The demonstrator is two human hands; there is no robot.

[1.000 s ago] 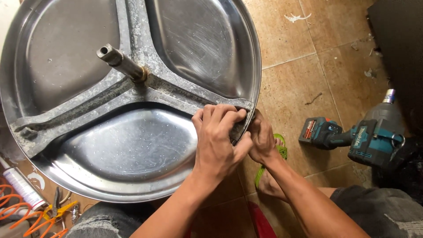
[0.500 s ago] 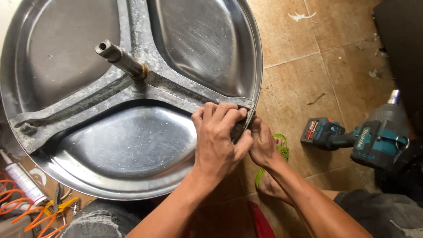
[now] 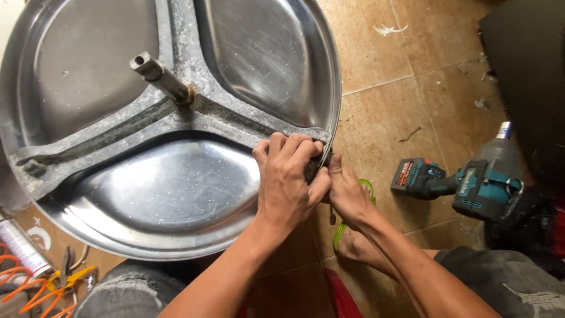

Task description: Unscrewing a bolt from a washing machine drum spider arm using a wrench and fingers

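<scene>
Where one spider arm meets the rim of one steel drum [image 3: 176,194] on the floor [image 3: 400,106]: two hands, left hand [image 3: 286,179] and right hand [image 3: 347,197], clamped there. One teal impact wrench [image 3: 465,185] nearby.

We found open tiled floor [image 3: 382,112] right of the steel drum [image 3: 147,194], though the cordless impact wrench [image 3: 471,185] blocked farther right and the upright shaft [image 3: 160,78] obstructed the drum's centre.
</scene>
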